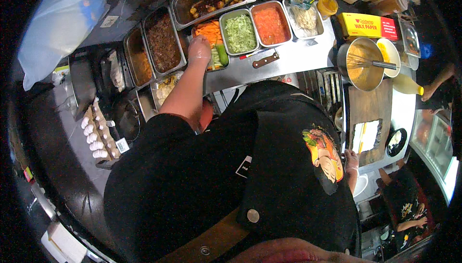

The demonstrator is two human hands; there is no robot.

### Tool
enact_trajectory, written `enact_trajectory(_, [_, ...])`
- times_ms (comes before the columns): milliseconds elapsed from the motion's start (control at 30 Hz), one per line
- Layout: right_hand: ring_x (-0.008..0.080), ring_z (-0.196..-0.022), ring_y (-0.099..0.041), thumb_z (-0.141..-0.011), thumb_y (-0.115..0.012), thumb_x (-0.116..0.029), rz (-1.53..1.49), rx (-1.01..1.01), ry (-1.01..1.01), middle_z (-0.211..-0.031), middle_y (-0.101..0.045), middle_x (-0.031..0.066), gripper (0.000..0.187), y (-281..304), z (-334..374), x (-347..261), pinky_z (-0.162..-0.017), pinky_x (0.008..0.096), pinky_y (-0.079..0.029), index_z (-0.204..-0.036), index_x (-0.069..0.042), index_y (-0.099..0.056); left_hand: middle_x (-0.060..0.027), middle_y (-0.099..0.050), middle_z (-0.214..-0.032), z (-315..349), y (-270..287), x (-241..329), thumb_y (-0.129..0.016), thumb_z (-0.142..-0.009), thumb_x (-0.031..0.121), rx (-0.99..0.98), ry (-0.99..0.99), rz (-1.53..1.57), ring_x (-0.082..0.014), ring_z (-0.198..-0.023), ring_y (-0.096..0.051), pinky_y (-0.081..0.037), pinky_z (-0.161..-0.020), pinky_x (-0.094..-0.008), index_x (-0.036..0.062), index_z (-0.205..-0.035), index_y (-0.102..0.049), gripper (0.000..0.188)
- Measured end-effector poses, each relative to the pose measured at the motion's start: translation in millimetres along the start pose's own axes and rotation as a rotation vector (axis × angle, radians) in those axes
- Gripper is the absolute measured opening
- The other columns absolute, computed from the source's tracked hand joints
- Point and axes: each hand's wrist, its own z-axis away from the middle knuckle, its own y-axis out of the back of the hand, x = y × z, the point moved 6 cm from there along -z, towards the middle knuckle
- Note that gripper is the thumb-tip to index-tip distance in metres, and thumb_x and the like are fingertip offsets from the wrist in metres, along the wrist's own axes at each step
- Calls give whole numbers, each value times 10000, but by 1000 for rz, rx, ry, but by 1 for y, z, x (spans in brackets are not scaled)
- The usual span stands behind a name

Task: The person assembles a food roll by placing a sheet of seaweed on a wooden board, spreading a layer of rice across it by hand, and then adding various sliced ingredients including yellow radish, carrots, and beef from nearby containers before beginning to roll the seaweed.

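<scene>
My left hand, in a clear glove, reaches into a metal tray at the edge of its orange carrot strips. Its fingers look curled, and their tips and anything between them are hidden. Green cucumber sticks lie beside that hand in the same tray. Far to the right, my gloved right hand is at the near left corner of a wooden board; its finger pose is too small to make out. On the board lies a dark seaweed sheet covered with white rice, with a yellow strip along it.
Trays of shredded cabbage, chopped red filling and brown minced meat surround my left hand. A knife lies in front. A whisk bowl and yellow bottle stand beyond the board. Eggs sit left.
</scene>
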Motion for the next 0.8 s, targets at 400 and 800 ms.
enact_trajectory(400, [167,-558,-552,-1064,-719,-203,-209,22,-108,-820,-646,73,131,-30,30,-23,-416,295,-383,-1105,-133,-616,-234,-786,-1269,-21,-19,-7,-774,-944,387,-155,-27,-20,-403,-1188,-752,-585,-1057,-476,66,-1322,-771,496])
enact_trajectory(800, [160,-543,-576,-1039,-767,-271,-197,45,-126,-792,-664,36,173,-36,33,-25,-435,301,-416,-1099,-146,-664,-214,-713,-1410,-25,-17,26,-726,-995,327,-183,-175,-15,-390,-1322,-675,-536,-1137,-494,114,-1377,-758,439])
